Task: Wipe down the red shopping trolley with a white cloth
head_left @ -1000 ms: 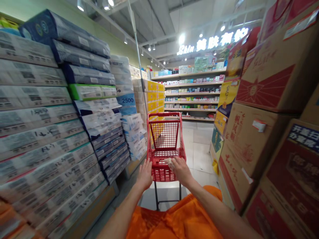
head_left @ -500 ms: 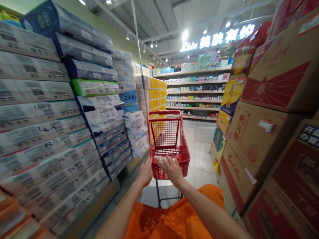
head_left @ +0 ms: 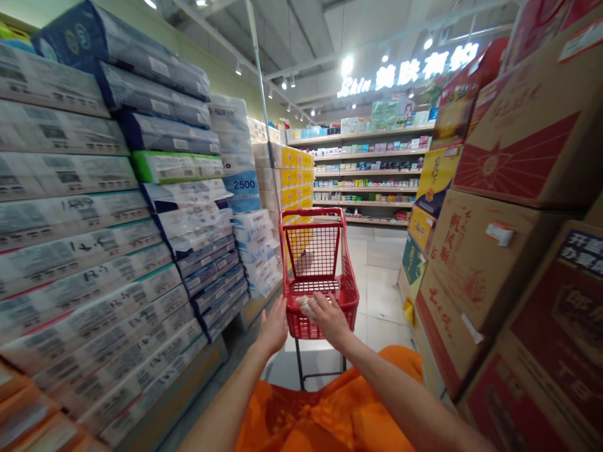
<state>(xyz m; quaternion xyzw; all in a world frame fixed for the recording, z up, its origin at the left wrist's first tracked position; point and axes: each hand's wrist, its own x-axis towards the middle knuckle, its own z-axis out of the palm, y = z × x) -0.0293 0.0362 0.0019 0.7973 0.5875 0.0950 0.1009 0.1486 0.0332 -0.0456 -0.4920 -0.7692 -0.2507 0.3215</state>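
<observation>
A red plastic basket cart (head_left: 321,276) on a black wheeled frame stands in the aisle just ahead of me. My left hand (head_left: 272,328) rests against its near left corner, fingers stretched along the rim. My right hand (head_left: 330,319) lies on the near rim, closed round a small pale crumpled thing (head_left: 304,303). The basket looks empty inside. An orange garment (head_left: 330,408) covers my front at the bottom of the view.
Stacked tissue and paper packs (head_left: 117,238) wall the left side down to a low pallet. Tall cardboard cartons (head_left: 509,220) line the right. Tiled floor (head_left: 377,295) leads to shelves of small goods (head_left: 367,182) at the far end. A thin pole (head_left: 264,125) rises behind the cart.
The cart has shifted slightly right and away from the left stack. My right hand slid left along the rim; both hands stay on the cart.
</observation>
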